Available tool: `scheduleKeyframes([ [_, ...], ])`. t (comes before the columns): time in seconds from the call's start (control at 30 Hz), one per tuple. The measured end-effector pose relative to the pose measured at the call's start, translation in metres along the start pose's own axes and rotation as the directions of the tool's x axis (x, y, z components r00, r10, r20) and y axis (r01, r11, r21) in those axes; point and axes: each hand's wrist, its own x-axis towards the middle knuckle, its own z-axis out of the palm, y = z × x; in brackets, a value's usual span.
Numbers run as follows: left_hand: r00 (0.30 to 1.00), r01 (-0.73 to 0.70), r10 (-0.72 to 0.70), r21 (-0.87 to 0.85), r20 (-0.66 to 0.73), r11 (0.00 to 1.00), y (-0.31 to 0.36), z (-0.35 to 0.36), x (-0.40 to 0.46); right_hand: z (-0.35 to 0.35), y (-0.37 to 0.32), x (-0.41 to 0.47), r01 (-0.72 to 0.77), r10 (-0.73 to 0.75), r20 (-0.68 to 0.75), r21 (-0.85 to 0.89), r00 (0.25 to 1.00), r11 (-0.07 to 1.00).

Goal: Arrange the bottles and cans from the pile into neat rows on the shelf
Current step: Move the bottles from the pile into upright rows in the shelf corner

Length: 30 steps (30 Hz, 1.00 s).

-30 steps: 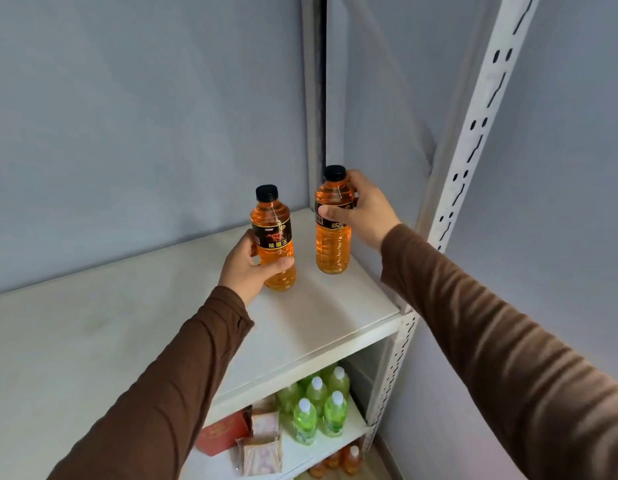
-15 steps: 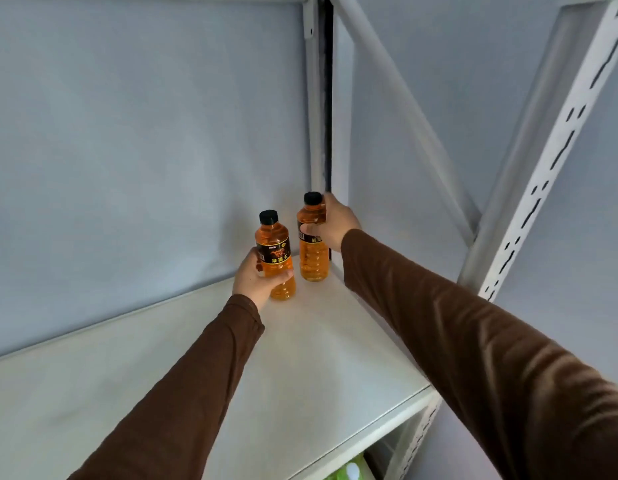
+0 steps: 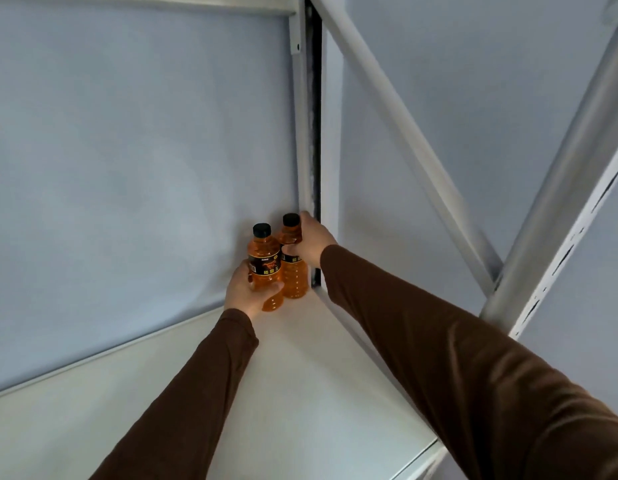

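Two clear plastic bottles of orange drink, each with a black screw cap and a dark label band, stand upright in the far right corner of the white metal shelf board [image 3: 300, 393], at about 12 o'clock from the viewer. The left orange bottle [image 3: 265, 261] sits a little nearer and touches, or all but touches, the right orange bottle [image 3: 294, 271], which is tucked close against the grey corner post [image 3: 305, 133] at its 1 o'clock.

The left hand [image 3: 246, 291] wraps the lower body of the left orange bottle from the 7 o'clock side, thumb curled across the front below the label, fingers hidden behind. The right hand [image 3: 312, 242] clasps the right orange bottle from its 3 o'clock side at shoulder and label height, thumb lying across the front, fingertips reaching up beside the cap. Both grips are closed snugly on the bottles.

Whether the bottle bases rest on the board cannot be told for certain. Brown long sleeves [image 3: 439, 341] cover both forearms. A grey diagonal brace [image 3: 404, 133] crosses the side at 2 o'clock, beside a slotted white upright [image 3: 577, 237].
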Motion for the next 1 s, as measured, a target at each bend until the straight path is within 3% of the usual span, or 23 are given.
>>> scheduleKeyframes([
  [0.1,1.000,-0.010,0.009,0.030,0.019,0.999,-0.003,-0.001,-0.002,-0.009,-0.004,0.003,-0.019,0.019,0.056,0.004,0.998,1.000],
  [0.2,0.999,-0.017,0.014,0.054,0.052,0.998,-0.006,-0.002,-0.006,-0.018,-0.010,0.003,0.024,-0.024,0.018,0.012,1.000,1.000],
  [0.33,0.997,0.006,-0.012,0.085,0.073,0.996,-0.012,-0.001,-0.010,-0.029,-0.020,0.004,0.147,-0.162,-0.035,-0.265,0.986,0.953],
  [0.53,0.997,0.020,-0.027,0.109,0.068,0.994,-0.014,0.001,-0.010,-0.039,-0.023,0.003,0.209,-0.217,0.038,-0.465,0.975,0.860],
  [1.0,0.997,0.009,-0.018,0.123,0.076,0.992,-0.009,0.007,-0.016,-0.045,-0.025,-0.002,0.226,-0.229,0.060,-0.524,0.972,0.821],
])
